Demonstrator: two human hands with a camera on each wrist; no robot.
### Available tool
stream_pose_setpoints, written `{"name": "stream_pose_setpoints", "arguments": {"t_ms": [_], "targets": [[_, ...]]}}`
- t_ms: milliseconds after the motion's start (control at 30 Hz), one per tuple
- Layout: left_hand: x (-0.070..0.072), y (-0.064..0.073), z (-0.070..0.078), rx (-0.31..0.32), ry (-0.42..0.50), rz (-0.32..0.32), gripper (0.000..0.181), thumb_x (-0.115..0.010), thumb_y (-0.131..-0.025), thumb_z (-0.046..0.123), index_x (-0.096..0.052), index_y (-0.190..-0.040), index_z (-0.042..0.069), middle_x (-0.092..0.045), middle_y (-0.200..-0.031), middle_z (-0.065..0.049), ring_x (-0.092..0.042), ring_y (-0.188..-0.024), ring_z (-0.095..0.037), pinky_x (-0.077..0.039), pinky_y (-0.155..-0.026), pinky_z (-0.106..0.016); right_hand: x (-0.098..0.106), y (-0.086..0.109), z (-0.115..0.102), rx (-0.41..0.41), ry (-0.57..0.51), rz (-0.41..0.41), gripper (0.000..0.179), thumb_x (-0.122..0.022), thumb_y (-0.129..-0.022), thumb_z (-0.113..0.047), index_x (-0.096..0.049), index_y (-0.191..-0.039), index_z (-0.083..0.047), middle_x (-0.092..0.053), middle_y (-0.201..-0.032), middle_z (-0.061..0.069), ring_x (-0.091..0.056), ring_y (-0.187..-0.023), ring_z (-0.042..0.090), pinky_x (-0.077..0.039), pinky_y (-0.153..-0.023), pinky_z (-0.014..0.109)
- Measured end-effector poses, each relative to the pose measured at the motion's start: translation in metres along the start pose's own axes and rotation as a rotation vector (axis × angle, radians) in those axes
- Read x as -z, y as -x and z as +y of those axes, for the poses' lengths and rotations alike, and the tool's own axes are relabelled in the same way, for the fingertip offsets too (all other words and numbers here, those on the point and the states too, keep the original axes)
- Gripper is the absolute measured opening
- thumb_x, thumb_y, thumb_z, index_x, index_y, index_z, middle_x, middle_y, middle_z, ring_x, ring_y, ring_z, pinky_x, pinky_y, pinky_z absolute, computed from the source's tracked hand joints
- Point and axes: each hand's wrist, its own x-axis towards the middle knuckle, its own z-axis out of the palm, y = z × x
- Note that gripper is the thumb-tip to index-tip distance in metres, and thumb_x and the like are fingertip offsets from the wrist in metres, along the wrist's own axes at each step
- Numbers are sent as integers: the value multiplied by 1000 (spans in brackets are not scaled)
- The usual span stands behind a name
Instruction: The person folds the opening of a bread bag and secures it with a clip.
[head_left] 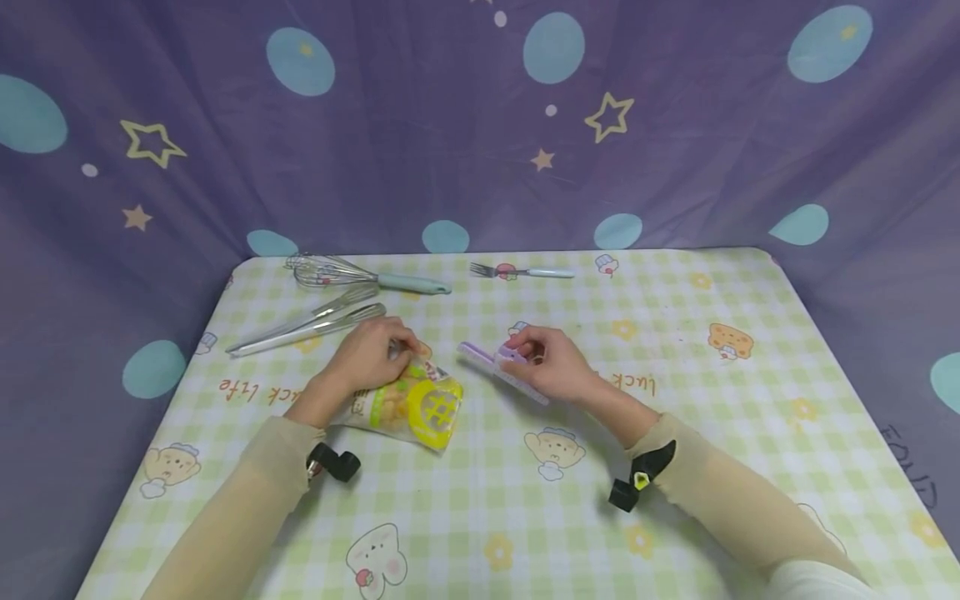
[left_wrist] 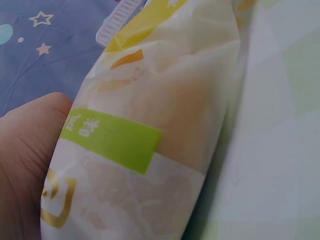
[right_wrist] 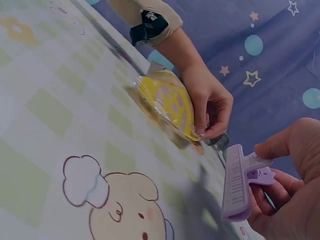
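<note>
My left hand (head_left: 369, 354) pinches the upper corner of a plastic snack bag (head_left: 408, 407), yellow, green and white, on the table. Close up in the left wrist view, the bag (left_wrist: 135, 130) shows pale contents through its film. To the right of the bag, my right hand (head_left: 551, 363) holds a light purple bag clip (head_left: 480, 357) by its handles, thumb on one side and fingers on the other. The right wrist view shows the clip (right_wrist: 236, 187) with its long ridged bar towards the bag, a gap between them. Whether the clip's bars are parted cannot be told.
A whisk (head_left: 411, 284) with a pale green handle lies at the back left. Two metal utensils (head_left: 300, 329), seemingly tongs, lie in front of it, left of the bag. A fork (head_left: 551, 272) rests near the back edge of the checked tablecloth (head_left: 690, 450). Behind hangs a purple curtain (head_left: 450, 150).
</note>
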Motion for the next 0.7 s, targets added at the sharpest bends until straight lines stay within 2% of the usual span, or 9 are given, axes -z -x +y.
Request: {"name": "stream_pose_setpoints", "arguments": {"t_ms": [333, 533, 700], "targets": [[-1, -1, 0, 12, -11, -3, 17, -69, -93, 11, -84, -95, 19, -73, -90, 2, -65, -85, -21, -55, -83, -46, -13, -1, -1, -9, 29, -62, 16, -82, -92, -17, -78, -106, -9, -67, -88, 2, -58, -75, 15, -49, -68, 21], [-1, 0, 0, 15, -12, -1, 17, -70, -93, 11, -84, -96, 19, -73, -89, 2, -65, -86, -21, -56, -82, -46, -19, -1, -4, -112, -42, -34, 15, -83, -91, -11, -80, -106, -6, -71, -86, 4, -62, -71, 14, -51, -61, 21], [0, 0, 1, 18, -7, 0, 17, -69, -94, 11, -84, -96, 19, -73, -89, 2, -65, -85, -21, -55, -82, -45, -23, -2, -5, -179, -76, -23, 15, -83, -90, -8, -81, -105, -4, -73, -85, 5, -65, -71, 14, -52, -61, 21]]}}
